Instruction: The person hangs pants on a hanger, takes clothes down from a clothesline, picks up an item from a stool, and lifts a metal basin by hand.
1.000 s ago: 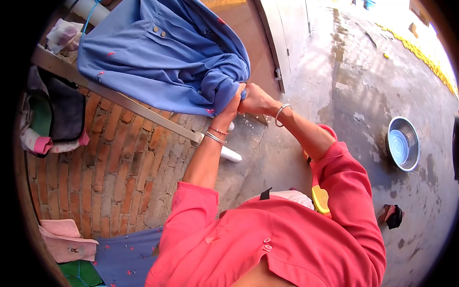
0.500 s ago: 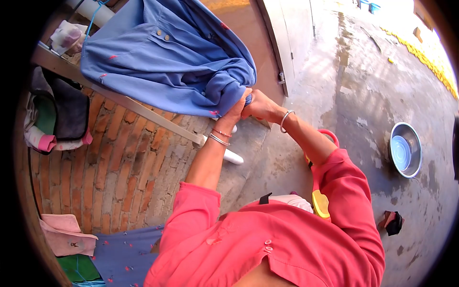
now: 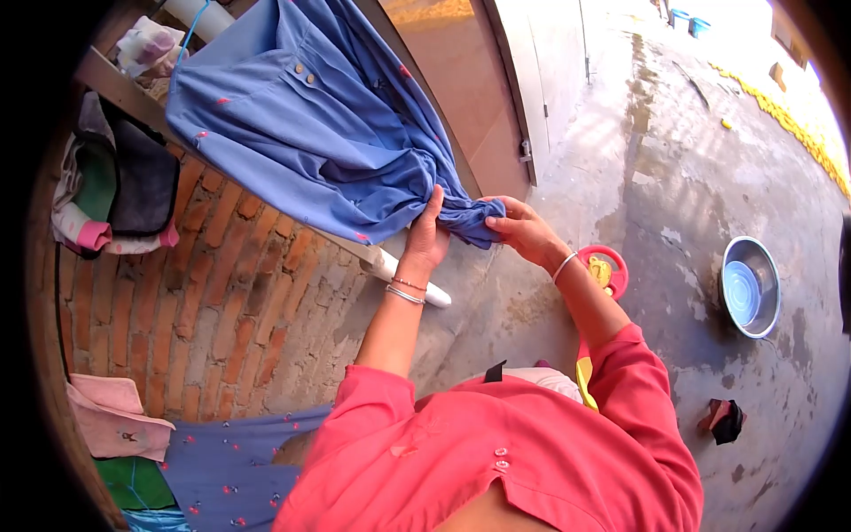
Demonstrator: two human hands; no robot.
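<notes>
A blue shirt point(image 3: 310, 133) with small red prints and two buttons hangs from above at the upper left. Its lower end is gathered into a twisted bunch. My left hand point(image 3: 428, 234) grips that bunch from below, thumb up along the cloth and the other fingers mostly hidden behind it. The loose tail of the bunch is pinched by my right hand point(image 3: 525, 234), a short way to the right. Both hands are at about the same height, with twisted fabric between them.
A metal rail point(image 3: 133, 111) and white pipe point(image 3: 412, 277) run along the brick wall point(image 3: 195, 301). Dark cloths point(image 3: 146, 182) hang at left, with pink point(image 3: 120, 421) and blue printed cloth point(image 3: 230, 461) below. A metal basin point(image 3: 752, 288) and a red ring-shaped item point(image 3: 620, 270) are at right.
My hands were close together on the bunched cloth; now they are apart, the right one further right and lower. More of the twisted end shows between them.
</notes>
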